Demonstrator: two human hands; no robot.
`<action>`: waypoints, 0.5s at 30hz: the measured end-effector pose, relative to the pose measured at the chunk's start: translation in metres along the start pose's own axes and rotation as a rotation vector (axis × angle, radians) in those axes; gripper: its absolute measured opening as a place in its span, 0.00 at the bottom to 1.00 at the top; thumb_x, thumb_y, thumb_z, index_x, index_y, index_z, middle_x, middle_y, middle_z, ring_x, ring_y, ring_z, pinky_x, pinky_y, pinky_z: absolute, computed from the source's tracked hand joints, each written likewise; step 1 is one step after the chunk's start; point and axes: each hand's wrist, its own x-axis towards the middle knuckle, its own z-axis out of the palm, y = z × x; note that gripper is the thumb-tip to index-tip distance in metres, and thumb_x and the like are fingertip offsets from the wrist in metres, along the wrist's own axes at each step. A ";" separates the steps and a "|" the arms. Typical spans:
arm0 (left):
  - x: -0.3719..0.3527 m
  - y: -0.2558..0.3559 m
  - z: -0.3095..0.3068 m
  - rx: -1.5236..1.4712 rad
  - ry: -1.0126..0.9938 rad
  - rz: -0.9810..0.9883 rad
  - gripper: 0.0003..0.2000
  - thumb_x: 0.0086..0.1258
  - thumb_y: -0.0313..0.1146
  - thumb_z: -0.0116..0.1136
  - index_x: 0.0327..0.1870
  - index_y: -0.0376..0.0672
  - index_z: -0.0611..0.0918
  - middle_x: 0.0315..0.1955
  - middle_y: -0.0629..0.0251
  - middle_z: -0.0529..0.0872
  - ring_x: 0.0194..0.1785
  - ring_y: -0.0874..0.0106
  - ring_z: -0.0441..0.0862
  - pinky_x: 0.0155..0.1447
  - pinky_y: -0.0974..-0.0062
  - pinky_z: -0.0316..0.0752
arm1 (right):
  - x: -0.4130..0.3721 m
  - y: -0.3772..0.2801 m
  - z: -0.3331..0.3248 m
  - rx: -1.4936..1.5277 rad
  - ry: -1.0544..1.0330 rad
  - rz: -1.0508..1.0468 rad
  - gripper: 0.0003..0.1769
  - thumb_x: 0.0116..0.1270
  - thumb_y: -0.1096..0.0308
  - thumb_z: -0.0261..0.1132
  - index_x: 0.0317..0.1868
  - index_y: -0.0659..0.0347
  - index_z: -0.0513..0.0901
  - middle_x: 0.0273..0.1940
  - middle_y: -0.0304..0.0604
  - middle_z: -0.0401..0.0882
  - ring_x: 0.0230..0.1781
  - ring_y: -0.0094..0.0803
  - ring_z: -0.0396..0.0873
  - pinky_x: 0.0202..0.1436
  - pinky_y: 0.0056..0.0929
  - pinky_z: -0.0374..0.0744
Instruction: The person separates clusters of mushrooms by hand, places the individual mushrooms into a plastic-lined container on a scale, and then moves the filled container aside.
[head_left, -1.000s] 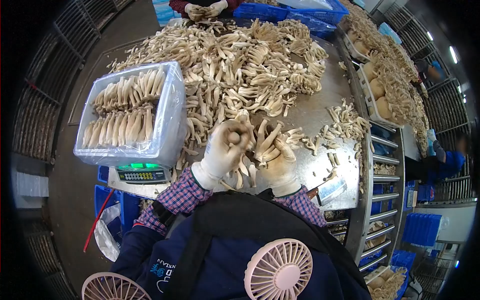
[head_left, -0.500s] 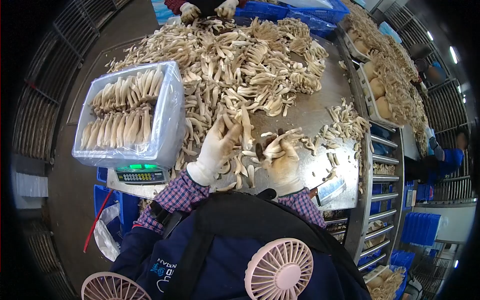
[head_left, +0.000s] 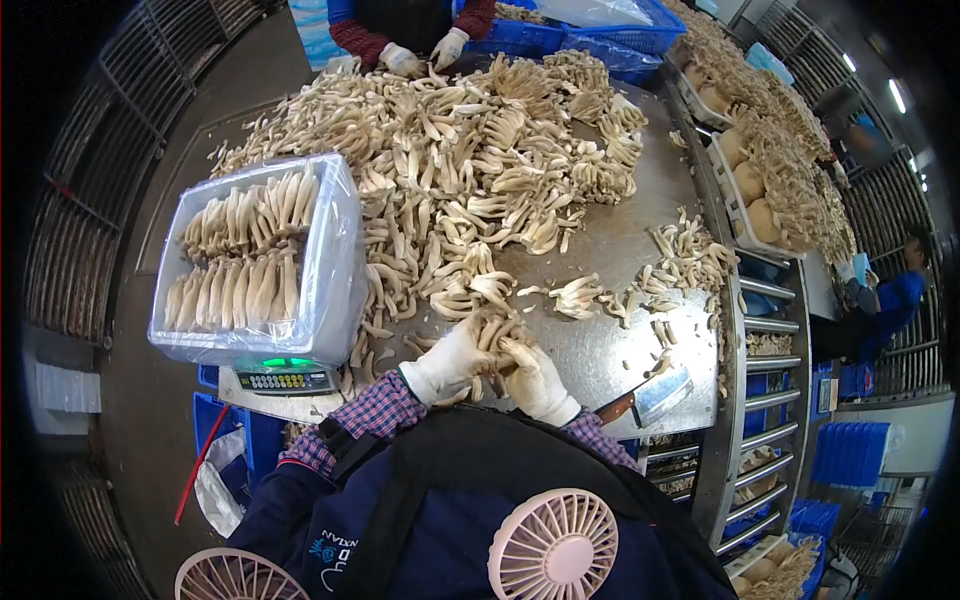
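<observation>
My left hand (head_left: 452, 362), in a white glove, is closed around a cluster of mushrooms (head_left: 494, 328) close to my body. Closed on the same cluster from the other side, my right hand (head_left: 537, 382) is gloved too. The fingers hide part of the cluster. Just beyond my hands lie loose long-stemmed mushrooms (head_left: 468, 285), the near end of a large heap (head_left: 440, 150). A small bunch of mushrooms (head_left: 577, 297) rests on the metal table (head_left: 600, 245), ahead and to the right. Beside my right wrist lies a cleaver (head_left: 650, 400) with a wooden handle.
On the left, a plastic-lined white box (head_left: 335, 265) with rows of mushrooms stands on a digital scale (head_left: 287, 380). Mushroom scraps (head_left: 690, 255) lie on the right, before a roller conveyor (head_left: 770, 400). Across the table, a co-worker's gloved hands (head_left: 425, 58) are at the heap.
The bunch from my right hand now lies on the table. Both hands have come together near the table's front edge, around another cluster. The view has tilted slightly, showing more of the co-worker.
</observation>
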 end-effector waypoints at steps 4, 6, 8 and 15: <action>0.019 -0.045 -0.038 0.141 -0.006 0.084 0.34 0.62 0.31 0.74 0.67 0.32 0.67 0.61 0.57 0.76 0.65 0.67 0.72 0.69 0.71 0.68 | 0.009 -0.004 -0.001 1.163 0.349 0.575 0.12 0.71 0.72 0.58 0.51 0.67 0.79 0.44 0.44 0.83 0.46 0.33 0.81 0.54 0.34 0.79; 0.020 -0.029 -0.029 0.187 0.024 0.031 0.33 0.62 0.30 0.73 0.66 0.32 0.68 0.60 0.58 0.76 0.63 0.68 0.73 0.69 0.71 0.67 | 0.006 0.009 -0.004 1.119 0.242 0.534 0.12 0.72 0.72 0.59 0.52 0.67 0.78 0.44 0.44 0.82 0.46 0.31 0.80 0.53 0.32 0.79; 0.011 0.003 -0.006 0.163 -0.047 -0.030 0.32 0.62 0.32 0.74 0.63 0.32 0.69 0.56 0.59 0.76 0.61 0.68 0.74 0.69 0.72 0.67 | 0.004 -0.006 0.005 1.020 0.238 0.591 0.11 0.74 0.68 0.60 0.50 0.65 0.80 0.42 0.41 0.82 0.44 0.27 0.80 0.50 0.27 0.79; 0.030 -0.013 -0.043 0.265 0.027 0.004 0.28 0.66 0.19 0.62 0.67 0.36 0.67 0.53 0.64 0.79 0.58 0.71 0.76 0.61 0.71 0.76 | 0.013 0.000 -0.016 1.062 0.292 0.625 0.17 0.78 0.61 0.60 0.56 0.67 0.79 0.52 0.45 0.82 0.48 0.27 0.80 0.53 0.27 0.79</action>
